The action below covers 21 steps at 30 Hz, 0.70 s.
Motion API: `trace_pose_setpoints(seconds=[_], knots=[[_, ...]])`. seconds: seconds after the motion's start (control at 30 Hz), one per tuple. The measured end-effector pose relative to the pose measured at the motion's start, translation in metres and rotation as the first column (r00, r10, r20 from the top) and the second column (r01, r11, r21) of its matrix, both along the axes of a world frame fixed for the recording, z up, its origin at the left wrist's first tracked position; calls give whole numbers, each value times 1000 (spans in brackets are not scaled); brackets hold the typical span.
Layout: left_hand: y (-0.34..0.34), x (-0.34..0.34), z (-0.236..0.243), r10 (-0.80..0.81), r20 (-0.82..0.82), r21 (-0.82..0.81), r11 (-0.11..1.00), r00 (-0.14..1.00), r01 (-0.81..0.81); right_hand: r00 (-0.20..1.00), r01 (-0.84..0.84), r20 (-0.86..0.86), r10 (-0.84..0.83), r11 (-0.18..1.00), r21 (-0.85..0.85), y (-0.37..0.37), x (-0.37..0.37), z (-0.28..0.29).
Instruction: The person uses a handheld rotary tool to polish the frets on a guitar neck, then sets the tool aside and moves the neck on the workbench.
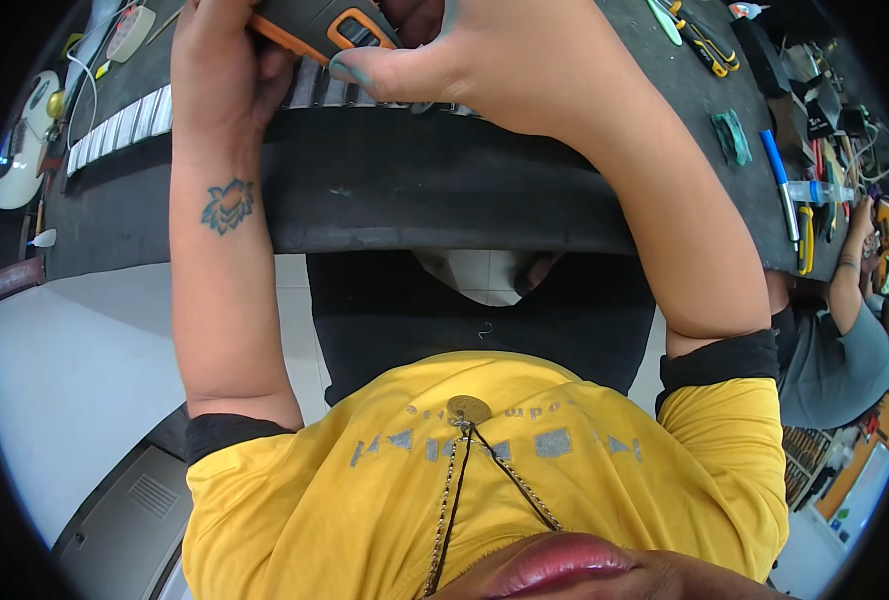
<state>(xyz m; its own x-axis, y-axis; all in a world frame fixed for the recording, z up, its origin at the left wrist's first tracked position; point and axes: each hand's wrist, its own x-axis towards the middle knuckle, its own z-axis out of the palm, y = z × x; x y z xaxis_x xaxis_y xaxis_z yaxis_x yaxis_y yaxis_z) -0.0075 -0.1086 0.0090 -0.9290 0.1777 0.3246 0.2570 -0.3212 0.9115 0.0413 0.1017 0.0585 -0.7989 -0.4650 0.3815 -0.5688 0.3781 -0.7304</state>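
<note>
At the top edge of the head view, both my hands are around a dark grey and orange handheld device [309,25]. A small framed window shows on its side; its far part is cut off. My left hand [226,50] is closed around its left end, with the fingertips out of view. My right hand [444,65] grips the right side, its thumb pressed beside the window. Beneath the hands, a long row of shiny silver segments [129,125] lies along the dark work mat [414,180], partly covered by my left wrist.
Yellow-and-black pliers [706,45], a small green packet [732,137], a blue marker [777,165] and a yellow-handled tool [806,238] lie to the right. A white device [32,140] stands far left. Another person [834,350] sits at the right. A grey metal cabinet [129,520] is lower left.
</note>
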Motion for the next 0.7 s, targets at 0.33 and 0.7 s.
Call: trace_pose_setpoints(seconds=[0.33, 0.7], knots=[[-11, -15, -14, -142, 141, 283, 954, 980, 97, 853, 242, 409, -325, 939, 243, -31, 3, 49], [27, -1, 13, 373, 76, -33, 928, 925, -372, 979, 205, -20, -204, 969, 141, -7, -37, -7]])
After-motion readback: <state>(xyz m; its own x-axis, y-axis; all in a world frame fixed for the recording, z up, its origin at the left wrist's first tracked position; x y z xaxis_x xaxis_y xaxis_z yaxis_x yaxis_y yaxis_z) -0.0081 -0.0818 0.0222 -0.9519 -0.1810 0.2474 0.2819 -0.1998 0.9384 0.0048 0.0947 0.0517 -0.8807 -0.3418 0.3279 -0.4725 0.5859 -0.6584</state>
